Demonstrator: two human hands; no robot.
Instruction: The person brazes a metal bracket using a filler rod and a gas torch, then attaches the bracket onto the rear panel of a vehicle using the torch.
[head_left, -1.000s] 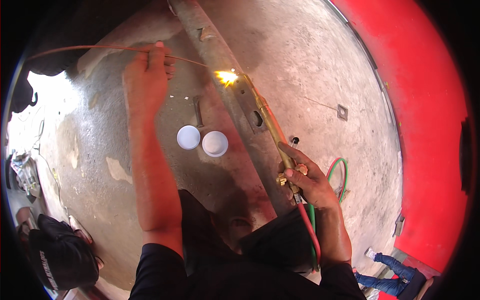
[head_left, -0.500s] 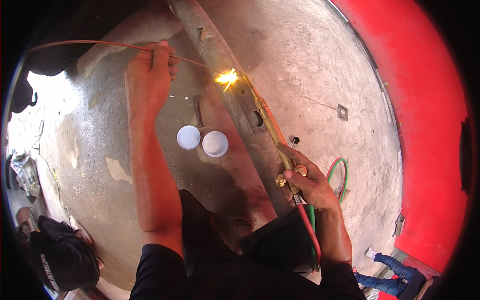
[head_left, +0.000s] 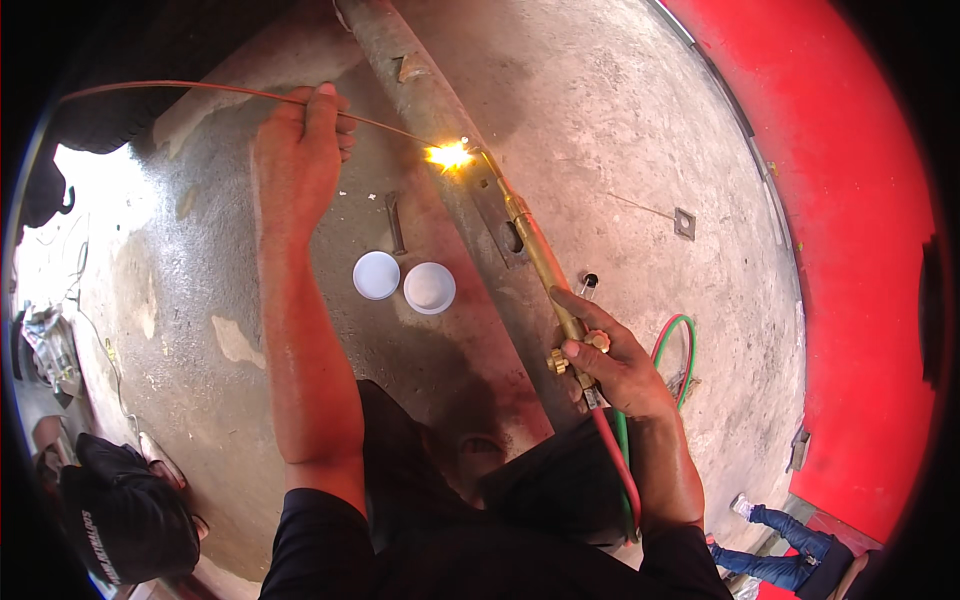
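Note:
My left hand [head_left: 305,125] is closed in a pinch on a long thin brazing rod [head_left: 225,86], whose far end reaches into a bright yellow flame [head_left: 450,155]. Wrapped round the brass handle of a gas torch [head_left: 540,252] is my right hand [head_left: 620,360], near its two valve knobs. The torch tip points up and left at a long metal beam [head_left: 428,95], where the glare hides the heated spot. A flat metal plate with holes [head_left: 497,222] lies along the beam below the flame. Red and green hoses [head_left: 612,450] trail from the torch.
On the floor left of the beam are a white lid [head_left: 377,275], a white tub of pale powder [head_left: 430,288] and a bolt-like metal piece [head_left: 396,225]. A small square plate [head_left: 684,224] lies to the right. Other people [head_left: 125,510] [head_left: 785,550] are at both lower sides.
The torch tip and the flame have shifted slightly left, and my right hand has moved a little with them. My left hand and the rod stay almost still.

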